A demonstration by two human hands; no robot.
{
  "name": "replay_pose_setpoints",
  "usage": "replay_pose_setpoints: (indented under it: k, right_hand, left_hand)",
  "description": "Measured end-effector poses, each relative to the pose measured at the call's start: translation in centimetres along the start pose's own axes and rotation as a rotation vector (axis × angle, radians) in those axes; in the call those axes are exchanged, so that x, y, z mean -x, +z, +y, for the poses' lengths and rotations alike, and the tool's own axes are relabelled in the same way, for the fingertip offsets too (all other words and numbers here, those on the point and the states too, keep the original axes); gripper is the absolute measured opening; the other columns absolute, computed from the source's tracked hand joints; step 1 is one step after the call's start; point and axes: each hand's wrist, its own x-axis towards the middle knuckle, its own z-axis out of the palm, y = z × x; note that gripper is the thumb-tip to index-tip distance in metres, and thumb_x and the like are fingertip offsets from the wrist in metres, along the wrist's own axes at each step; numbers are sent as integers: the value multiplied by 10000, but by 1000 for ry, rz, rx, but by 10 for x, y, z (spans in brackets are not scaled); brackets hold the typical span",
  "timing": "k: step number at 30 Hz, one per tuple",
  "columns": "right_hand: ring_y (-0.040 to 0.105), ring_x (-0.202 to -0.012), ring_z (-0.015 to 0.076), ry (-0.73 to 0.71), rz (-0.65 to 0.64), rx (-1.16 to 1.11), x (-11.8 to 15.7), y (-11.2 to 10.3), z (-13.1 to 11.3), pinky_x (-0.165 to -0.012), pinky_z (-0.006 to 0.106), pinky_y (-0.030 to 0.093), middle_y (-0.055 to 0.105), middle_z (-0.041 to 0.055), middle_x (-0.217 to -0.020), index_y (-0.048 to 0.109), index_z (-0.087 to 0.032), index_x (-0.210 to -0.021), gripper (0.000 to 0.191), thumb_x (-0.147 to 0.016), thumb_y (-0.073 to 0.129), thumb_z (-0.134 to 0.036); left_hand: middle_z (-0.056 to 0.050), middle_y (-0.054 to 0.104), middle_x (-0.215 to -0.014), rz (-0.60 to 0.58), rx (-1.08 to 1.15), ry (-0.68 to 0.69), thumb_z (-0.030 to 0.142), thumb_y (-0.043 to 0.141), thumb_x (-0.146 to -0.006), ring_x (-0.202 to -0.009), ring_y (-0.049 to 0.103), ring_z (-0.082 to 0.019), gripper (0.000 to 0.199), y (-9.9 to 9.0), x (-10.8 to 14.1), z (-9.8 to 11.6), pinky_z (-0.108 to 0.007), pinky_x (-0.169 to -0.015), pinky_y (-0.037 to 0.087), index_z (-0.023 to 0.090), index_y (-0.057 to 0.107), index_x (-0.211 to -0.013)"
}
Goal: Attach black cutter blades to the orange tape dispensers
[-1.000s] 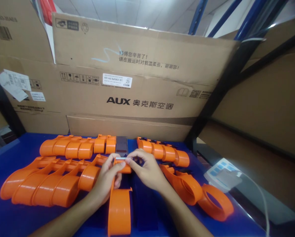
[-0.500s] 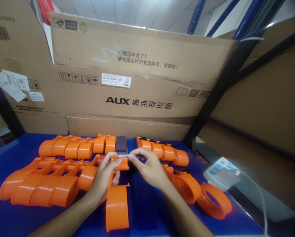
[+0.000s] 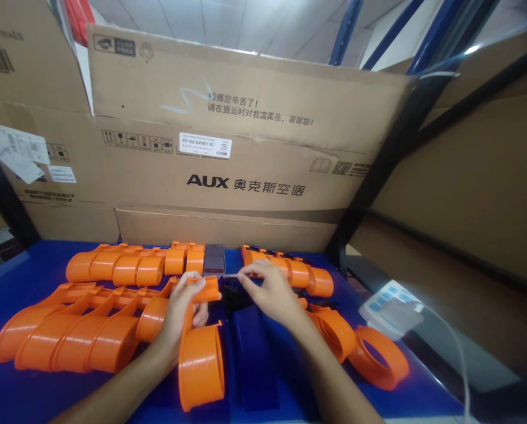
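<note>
My left hand (image 3: 181, 312) is closed around the narrow end of an orange plastic tape dispenser (image 3: 200, 368); its wide ring hangs down below the fingers. Just to the right, my right hand (image 3: 269, 291) pinches a thin metal strip (image 3: 231, 275), which looks like a toothed cutter blade. The strip points left toward the dispenser's end, with a small gap between them. Behind the hands stands a small dark box (image 3: 214, 259). Black parts (image 3: 235, 297) lie under my right hand, partly hidden.
Rows of orange dispensers (image 3: 75, 341) lie on the left of the blue table (image 3: 126, 394). More dispensers, some with black pieces, lie on the right, near a loose one (image 3: 380, 359). A dark blue block (image 3: 254, 359) sits in front. A white device (image 3: 391, 309) with a cable is at the right edge.
The metal strip was at the dispenser's end between both hands; now only my right hand holds it, apart from the dispenser. The dispenser has shifted slightly left and its ring has turned.
</note>
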Motion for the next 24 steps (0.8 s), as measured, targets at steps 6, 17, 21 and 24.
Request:
replay_pose_setpoints:
  k: [6,17,21,24]
  right_hand:
    - [627,-856,227,-66,-217,129,6,19,-6,-806,369,464,710,60,-857,769,-233,-859,123,-913,664,-267]
    - [594,-909,238,-71,-266,245,8,13,-11,-814,378,408,698,56,-910,733,-226,-883,131,-870,634,-142]
    - [601,-895,233,-96,-131,96,6,5,-16,-849,395,437,704,65,-915,708,-214,-896,153,-947,564,-201]
    - [611,-907,231,-191,-143,-94,9,-5,-27,-878,400,465,698,64,-943,703,-231,-1058,174,-975,561,-287]
  left_hand:
    - [90,434,-380,11,15,-10,490,672,-813,-307,329,-79,314,0,1,1,-184,-394,266,234,490,-816]
    - [87,421,-396,29,-14,2,493,657,-832,-311,326,-74,319,0,0,-1,-190,-399,267,231,480,-785]
    - [75,456,-433,86,14,6,495,633,-862,-349,374,-82,320,0,1,-1,-199,-425,311,225,479,-788]
    - [81,501,-519,158,124,44,505,680,-839,-386,404,-75,344,2,1,1,-205,-457,363,228,477,-822]
